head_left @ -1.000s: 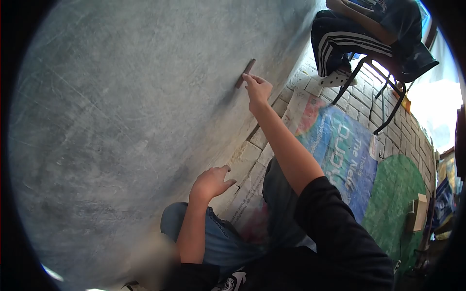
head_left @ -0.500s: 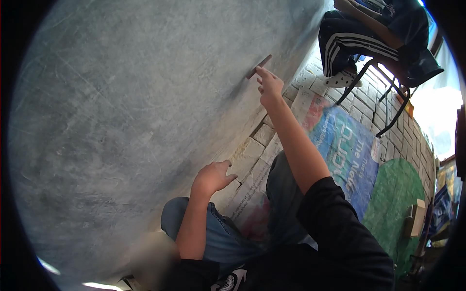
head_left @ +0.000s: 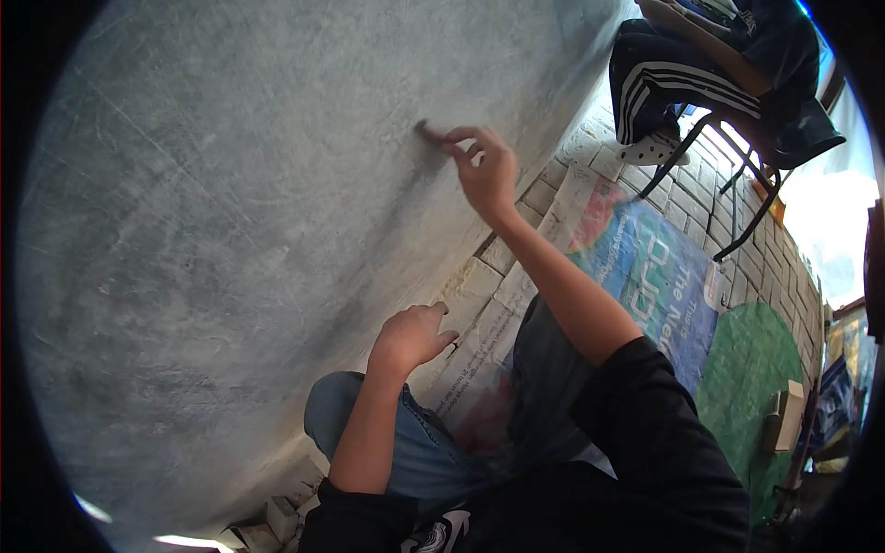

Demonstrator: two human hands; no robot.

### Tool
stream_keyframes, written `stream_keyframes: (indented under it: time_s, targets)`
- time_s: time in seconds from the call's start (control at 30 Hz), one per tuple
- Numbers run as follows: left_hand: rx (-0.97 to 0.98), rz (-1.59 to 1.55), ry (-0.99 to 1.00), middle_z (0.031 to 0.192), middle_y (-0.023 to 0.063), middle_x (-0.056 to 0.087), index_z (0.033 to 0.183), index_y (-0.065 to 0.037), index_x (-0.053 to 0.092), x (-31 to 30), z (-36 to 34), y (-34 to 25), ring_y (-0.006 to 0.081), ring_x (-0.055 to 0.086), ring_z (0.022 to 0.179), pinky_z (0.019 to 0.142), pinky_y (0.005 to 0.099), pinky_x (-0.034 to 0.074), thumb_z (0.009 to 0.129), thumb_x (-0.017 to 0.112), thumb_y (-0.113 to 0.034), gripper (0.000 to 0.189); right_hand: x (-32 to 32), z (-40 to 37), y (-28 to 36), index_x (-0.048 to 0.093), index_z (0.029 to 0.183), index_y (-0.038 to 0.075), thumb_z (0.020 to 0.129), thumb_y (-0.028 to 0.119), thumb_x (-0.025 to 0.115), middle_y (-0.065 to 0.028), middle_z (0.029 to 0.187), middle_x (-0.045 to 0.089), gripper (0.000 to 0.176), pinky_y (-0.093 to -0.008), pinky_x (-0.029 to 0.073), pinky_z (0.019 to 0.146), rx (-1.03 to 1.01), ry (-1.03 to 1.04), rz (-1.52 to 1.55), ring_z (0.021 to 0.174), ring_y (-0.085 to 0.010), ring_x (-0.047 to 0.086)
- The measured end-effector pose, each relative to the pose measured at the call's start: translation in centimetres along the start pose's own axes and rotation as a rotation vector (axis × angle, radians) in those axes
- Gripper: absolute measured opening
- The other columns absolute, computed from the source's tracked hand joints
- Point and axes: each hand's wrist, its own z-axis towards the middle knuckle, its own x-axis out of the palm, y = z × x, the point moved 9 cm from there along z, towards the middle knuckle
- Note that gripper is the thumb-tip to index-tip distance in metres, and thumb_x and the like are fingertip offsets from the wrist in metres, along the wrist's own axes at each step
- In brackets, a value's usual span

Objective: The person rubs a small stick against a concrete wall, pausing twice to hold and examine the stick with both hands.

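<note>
My right hand (head_left: 486,170) pinches a small dark reddish-brown piece (head_left: 430,134) between thumb and fingers, its far end against the grey wall surface (head_left: 230,203). The piece is slightly blurred. Below it, my left hand (head_left: 415,336) hangs near the foot of the wall, over my bent knee, with thumb and fingers apart and nothing in it. Faint scratches and pale smears mark the wall.
A printed banner (head_left: 678,304) lies on the brick paving (head_left: 765,272), beside a green sheet (head_left: 751,387) with a cardboard box (head_left: 788,415). Another person (head_left: 687,78) sits on a black chair (head_left: 811,138) at the upper right. Broken blocks (head_left: 281,518) lie at bottom left.
My right hand has moved left across the wall with the brown piece, which now sits at a different angle. My left hand has barely shifted. The blocks at bottom left have come into clear view.
</note>
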Motion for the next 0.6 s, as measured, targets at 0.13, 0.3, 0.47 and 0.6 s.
stream_keyframes:
  time_s: [0.13,0.3,0.47,0.6]
  targets:
    - [0.0,0.001,0.001,0.095,0.0169,0.063,0.112,-0.006,0.054,0.0,0.1,-0.3,0.03,0.06,0.091,0.08,0.0374,0.046,0.078,0.06,-0.034,0.044,0.8,-1.0,2.5,0.064,0.086,0.009,0.072,0.007,0.064,-0.0038,0.081,0.061,0.014,-0.0281,0.044,0.06,-0.172,0.157,-0.114,0.062,-0.0162,0.057]
    - [-0.003,0.005,0.003,0.095,0.017,0.062,0.111,-0.006,0.054,0.1,0.1,0.0,0.0299,0.059,0.092,0.08,0.0376,0.046,0.078,0.06,-0.034,0.044,-2.4,3.0,-2.7,0.066,0.085,0.01,0.072,0.011,0.066,-0.0036,0.082,0.062,0.013,-0.0292,0.044,0.063,-0.001,-0.108,-0.052,0.065,-0.0162,0.058]
    - [-0.019,0.002,0.007,0.097,0.0167,0.062,0.112,-0.006,0.054,0.0,-0.2,0.4,0.0297,0.059,0.093,0.081,0.038,0.045,0.078,0.059,-0.034,0.044,-3.3,4.3,-5.8,0.069,0.084,0.011,0.071,0.016,0.068,-0.0051,0.081,0.063,0.014,-0.0309,0.044,0.064,0.194,-0.179,-0.086,0.066,-0.0169,0.058]
    - [-0.007,-0.021,-0.021,0.097,0.0164,0.062,0.111,-0.006,0.054,-0.2,-0.7,0.7,0.0299,0.058,0.093,0.08,0.0382,0.045,0.078,0.06,-0.034,0.044,-2.8,4.0,-5.3,0.069,0.084,0.012,0.071,0.016,0.067,-0.0074,0.077,0.063,0.014,-0.0308,0.043,0.062,0.12,-0.194,-0.184,0.066,-0.0181,0.058]
